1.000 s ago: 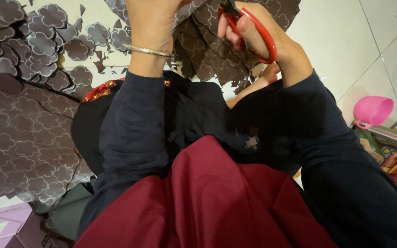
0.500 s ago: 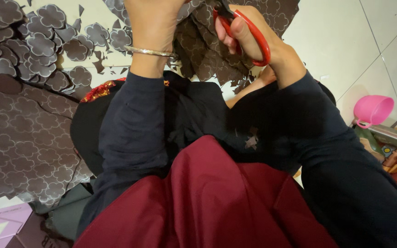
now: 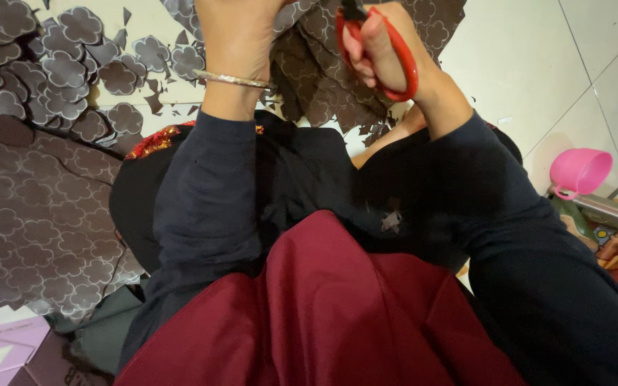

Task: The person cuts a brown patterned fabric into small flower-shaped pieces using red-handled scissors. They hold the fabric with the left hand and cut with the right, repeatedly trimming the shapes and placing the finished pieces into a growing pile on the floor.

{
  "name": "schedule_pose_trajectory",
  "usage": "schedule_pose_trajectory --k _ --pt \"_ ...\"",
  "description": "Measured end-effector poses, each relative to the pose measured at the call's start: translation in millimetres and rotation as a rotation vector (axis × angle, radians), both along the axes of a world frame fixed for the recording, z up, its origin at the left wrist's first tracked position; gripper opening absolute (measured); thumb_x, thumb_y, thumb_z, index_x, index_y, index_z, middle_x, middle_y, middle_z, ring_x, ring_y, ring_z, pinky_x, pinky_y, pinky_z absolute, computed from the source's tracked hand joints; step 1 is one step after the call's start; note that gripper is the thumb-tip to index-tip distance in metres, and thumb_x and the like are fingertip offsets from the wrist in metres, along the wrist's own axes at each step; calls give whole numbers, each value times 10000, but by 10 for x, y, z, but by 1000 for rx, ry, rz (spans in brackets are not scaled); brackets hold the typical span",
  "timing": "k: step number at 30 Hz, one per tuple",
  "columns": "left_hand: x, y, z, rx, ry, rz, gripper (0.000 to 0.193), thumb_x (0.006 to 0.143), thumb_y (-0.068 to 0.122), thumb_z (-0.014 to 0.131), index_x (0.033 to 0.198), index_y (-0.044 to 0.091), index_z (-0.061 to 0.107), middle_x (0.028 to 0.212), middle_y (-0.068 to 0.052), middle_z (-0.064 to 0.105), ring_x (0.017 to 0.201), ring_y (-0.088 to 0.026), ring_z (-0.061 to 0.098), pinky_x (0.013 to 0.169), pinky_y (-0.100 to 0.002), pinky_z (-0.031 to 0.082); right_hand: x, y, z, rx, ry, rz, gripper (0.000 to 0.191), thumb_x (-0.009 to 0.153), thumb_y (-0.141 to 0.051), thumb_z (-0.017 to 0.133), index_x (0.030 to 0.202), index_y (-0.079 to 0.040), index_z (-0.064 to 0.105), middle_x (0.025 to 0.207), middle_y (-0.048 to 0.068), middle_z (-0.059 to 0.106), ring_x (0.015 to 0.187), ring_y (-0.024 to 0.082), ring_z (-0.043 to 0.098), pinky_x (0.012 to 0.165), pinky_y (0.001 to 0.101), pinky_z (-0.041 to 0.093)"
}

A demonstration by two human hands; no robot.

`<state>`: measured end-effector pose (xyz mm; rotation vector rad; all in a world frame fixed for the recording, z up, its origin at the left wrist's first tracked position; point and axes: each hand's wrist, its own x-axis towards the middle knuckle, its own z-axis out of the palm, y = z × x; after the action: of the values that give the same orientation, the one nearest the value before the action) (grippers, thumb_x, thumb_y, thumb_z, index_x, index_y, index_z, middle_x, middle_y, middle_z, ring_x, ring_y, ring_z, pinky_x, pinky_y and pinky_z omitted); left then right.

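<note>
Left hand: the left hand (image 3: 241,36) is raised at the top edge of the view, a thin metal bangle (image 3: 234,79) worn at the wrist; its fingers are cut off by the frame, so it cannot be told whether they are closed on the brown sheet.
Right hand: the right hand (image 3: 384,46) is closed around the red loop handles of a pair of scissors (image 3: 395,50), the fingers passed through the loop.
Scissors: only the handles and the base of the blades are seen, pointing up toward the frame edge.
Brown sheet: a dark brown patterned sheet (image 3: 323,78), printed with flower-like outlines, is hung between and behind the two hands, touching the scissors at the blade base.
Cut pieces: brown flower-shaped cut-outs (image 3: 59,64) are piled on the white floor (image 3: 538,71) at upper left, with small scraps just beside them.
Uncut sheet: a larger brown sheet of the same pattern (image 3: 37,229) is spread on the floor at left.
Clothing: dark blue sleeves (image 3: 209,207) are worn on both arms, and a dark red cloth (image 3: 323,314) is draped over the lap.
Surroundings: a pink plastic cup (image 3: 579,171) is set on the floor at right, and a pale purple box (image 3: 1,350) is seen at lower left.
</note>
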<state>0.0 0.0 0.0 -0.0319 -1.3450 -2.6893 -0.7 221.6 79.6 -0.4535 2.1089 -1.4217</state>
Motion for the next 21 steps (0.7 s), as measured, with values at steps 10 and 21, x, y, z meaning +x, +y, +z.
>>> schedule_pose_trajectory --k 10,21 --pt "30 173 -157 188 -132 1 91 979 62 759 940 6 699 848 -65 718 764 -176 694 725 -330 570 13 57 -112 -58 76 -152 575 1070 -599 626 1073 -26 663 758 3 568 619 100 582 560 247 484" --pt "233 170 342 81 -203 -329 62 952 41 769 988 7 731 914 -35 745 841 -134 750 795 -285 658 146 123 -144 -116 138 -233 272 1122 -281 707 1028 -34 649 777 16 610 592 105 601 555 245 494"
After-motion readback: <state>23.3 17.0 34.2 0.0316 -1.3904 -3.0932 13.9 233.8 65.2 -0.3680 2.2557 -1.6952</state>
